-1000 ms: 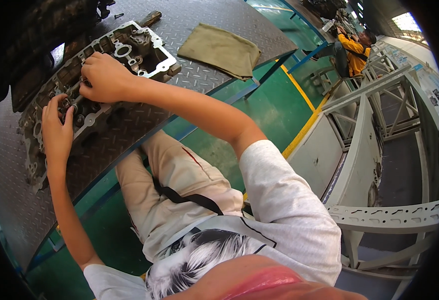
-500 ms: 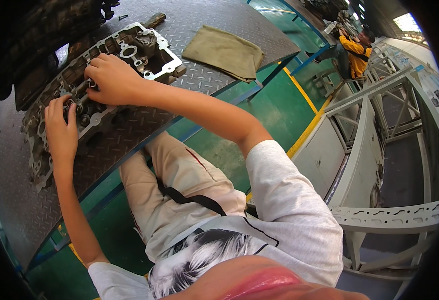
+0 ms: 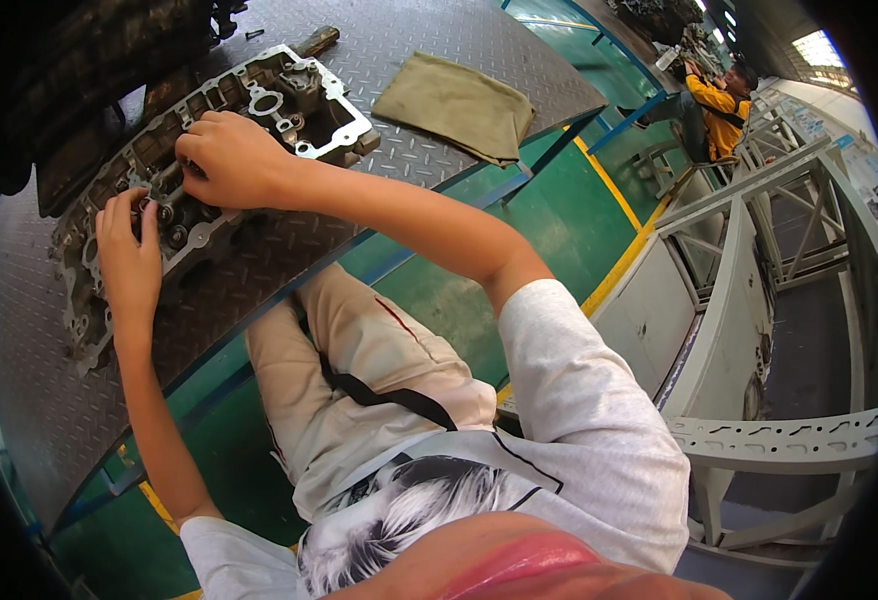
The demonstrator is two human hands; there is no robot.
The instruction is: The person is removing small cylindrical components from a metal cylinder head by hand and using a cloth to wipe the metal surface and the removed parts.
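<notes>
A metal engine cylinder head [image 3: 202, 237] lies on the table, its machined openings and bolt holes facing up. Over its left part rests my left hand [image 3: 131, 245], thumb apart from the stretched fingers, the fingertips touching parts among the valve gear. My right hand [image 3: 234, 160] is curled at the middle of the cylinder head, thumb and fingers closing toward each other. Whatever sits between those right fingers is hidden by the hand.
A folded olive cloth [image 3: 454, 108] lies right of the cylinder head on the dark tread-plate table [image 3: 289, 245]. A small bolt [image 3: 254, 34] is at the back, near a dark engine block [image 3: 69, 80]. A seated person in yellow [image 3: 721, 112] is far right, beyond grey metal frames [image 3: 719, 300].
The whole view has shifted slightly, so everything appears a little further right. Both hands keep nearly the same places on the cylinder head.
</notes>
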